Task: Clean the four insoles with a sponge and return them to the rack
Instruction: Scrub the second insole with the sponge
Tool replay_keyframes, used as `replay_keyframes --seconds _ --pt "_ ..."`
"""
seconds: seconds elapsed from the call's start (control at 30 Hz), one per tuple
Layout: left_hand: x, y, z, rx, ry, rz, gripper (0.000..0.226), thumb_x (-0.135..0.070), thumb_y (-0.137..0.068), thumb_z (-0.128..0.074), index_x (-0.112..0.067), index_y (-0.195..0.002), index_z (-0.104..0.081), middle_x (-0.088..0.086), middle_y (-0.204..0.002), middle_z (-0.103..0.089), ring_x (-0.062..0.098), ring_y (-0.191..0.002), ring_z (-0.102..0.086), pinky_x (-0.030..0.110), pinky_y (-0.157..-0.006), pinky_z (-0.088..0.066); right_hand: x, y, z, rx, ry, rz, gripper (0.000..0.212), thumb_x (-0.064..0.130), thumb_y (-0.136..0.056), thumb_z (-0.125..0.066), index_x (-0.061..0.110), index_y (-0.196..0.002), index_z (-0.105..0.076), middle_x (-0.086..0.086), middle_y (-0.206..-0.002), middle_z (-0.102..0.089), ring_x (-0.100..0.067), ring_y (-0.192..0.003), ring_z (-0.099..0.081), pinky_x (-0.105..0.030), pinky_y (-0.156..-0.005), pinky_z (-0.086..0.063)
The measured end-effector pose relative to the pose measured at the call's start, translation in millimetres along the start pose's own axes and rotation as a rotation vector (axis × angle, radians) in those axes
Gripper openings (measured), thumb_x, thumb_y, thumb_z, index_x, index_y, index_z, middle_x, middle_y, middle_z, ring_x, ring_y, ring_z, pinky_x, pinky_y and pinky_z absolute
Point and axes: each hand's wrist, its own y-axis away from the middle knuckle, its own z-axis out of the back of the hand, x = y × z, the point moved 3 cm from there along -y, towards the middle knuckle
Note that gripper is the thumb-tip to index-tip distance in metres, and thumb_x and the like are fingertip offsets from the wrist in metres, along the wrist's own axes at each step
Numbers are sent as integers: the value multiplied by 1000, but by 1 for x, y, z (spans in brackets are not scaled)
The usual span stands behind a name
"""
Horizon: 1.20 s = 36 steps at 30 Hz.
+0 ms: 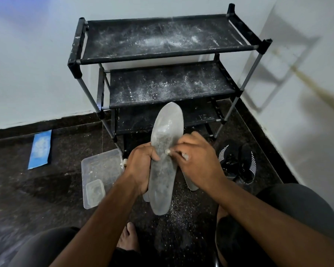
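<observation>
Left hand (141, 166) fingers around grey insole (165, 151); right hand (198, 160) pinching a mostly hidden sponge (185, 156).

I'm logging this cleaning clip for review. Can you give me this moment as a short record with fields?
held item: grey insole, upright
left hand: grips the insole's left edge
right hand: pinches a small whitish piece against the insole
rack: black, shelves dusted white, no insoles on them
floor: clear plastic tray, black shoes, another insole

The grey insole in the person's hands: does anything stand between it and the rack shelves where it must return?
Nothing visible does. The insole, gripped by the left hand, is right before the rack, whose dusty shelves lie open.
</observation>
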Motion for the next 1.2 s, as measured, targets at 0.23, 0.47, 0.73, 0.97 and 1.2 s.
replay_keyframes --seconds 0.23,0.47,0.73,0.97,1.2 --pt "1 0 -1 40 33 4 45 2 -56 -46 6 -96 -66 18 -84 -63 30 -74 -63 37 -70 -53 0 1 -2 -44 28 -32 11 22 -83 -75 12 -82 -75 5 -82 -61 -13 -80 -47 -32 -68 -46" --pt "4 3 -4 99 110 133 33 -8 -82 -40 5 -101 -64 13 -78 -60 22 -65 -61 32 -62 -54 8 5 -7 125 -17 19 18 32 -90 -67 17 -87 -76 10 -85 -60 -4 -83 -44 -22 -73 -42" --pt "2 3 -2 55 54 113 51 -11 -64 -53 7 -110 -62 18 -90 -59 26 -73 -62 35 -66 -54 -2 2 0 86 -75 -62 13 28 -86 -69 17 -90 -76 11 -90 -63 -6 -86 -50 -24 -74 -48" --pt "3 2 1 38 -76 100 64 -8 -55 -51 19 -112 -60 40 -105 -63 41 -89 -70 40 -71 -59 -21 -10 10 -71 -48 -197 8 26 -85 -73 21 -89 -77 14 -83 -59 -3 -83 -48 -18 -72 -43" --pt "4 1 -3 75 -108 67 38 -5 -64 -49 7 -96 -68 21 -85 -60 29 -73 -65 35 -68 -53 -11 -2 -3 23 -27 -70 8 25 -85 -74 17 -86 -76 10 -86 -61 -10 -83 -51 -30 -72 -49"
